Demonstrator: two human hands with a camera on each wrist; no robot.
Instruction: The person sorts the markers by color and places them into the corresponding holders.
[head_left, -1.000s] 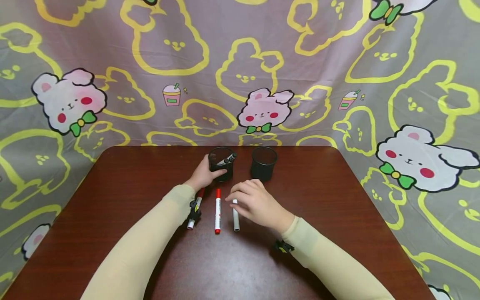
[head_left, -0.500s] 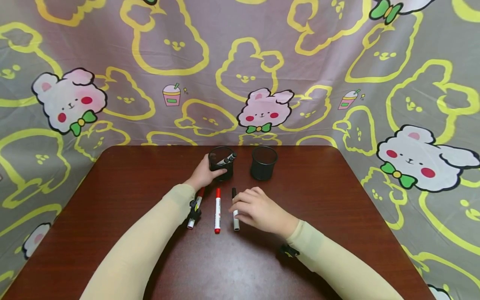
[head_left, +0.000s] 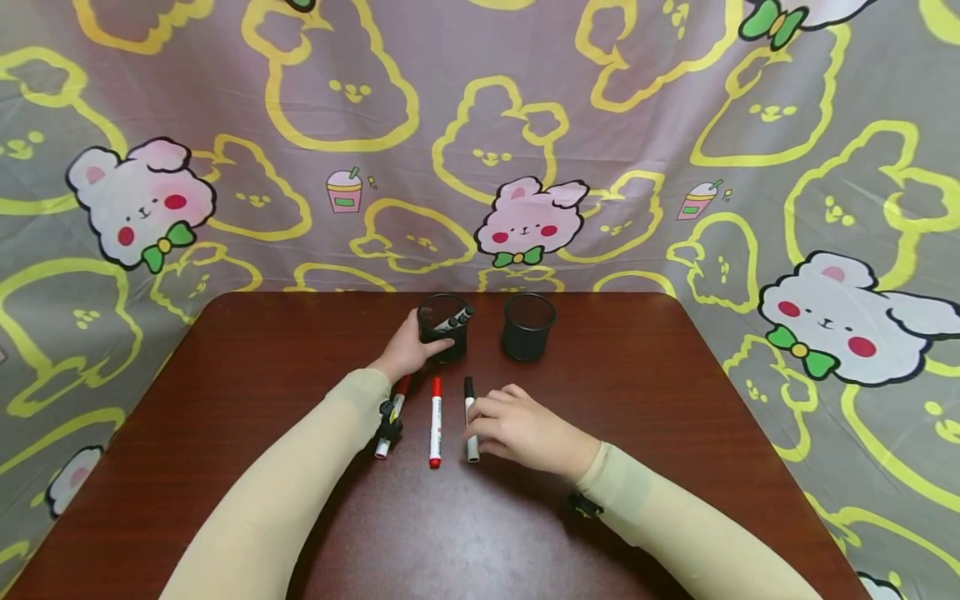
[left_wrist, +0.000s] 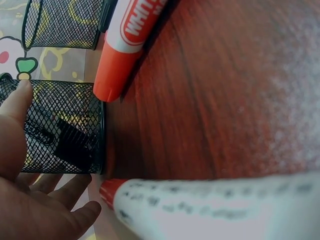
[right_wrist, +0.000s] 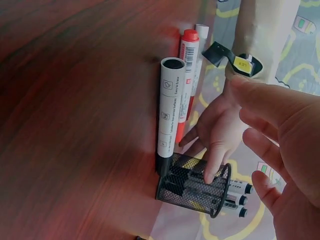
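My left hand (head_left: 401, 348) holds a black mesh pen cup (head_left: 459, 333) at the back of the table, thumb on the near side. Several black-capped markers (right_wrist: 239, 187) lean inside it. My right hand (head_left: 525, 427) hovers at the right side of a white marker with a black cap (head_left: 469, 390), its fingers loosely bent. That marker (right_wrist: 170, 107) lies apart from the fingers in the right wrist view. To its left lies a red-capped marker (head_left: 436, 423). Another red-capped marker (head_left: 400, 404) lies partly hidden under my left wrist.
A second black mesh pen cup (head_left: 527, 333) stands to the right of the held one. The brown table (head_left: 637, 358) ends at a patterned cloth (head_left: 637, 83) hanging behind and at both sides.
My right hand has drawn down and slightly right, uncovering the black cap of the marker below it. My left hand stays on its cup.
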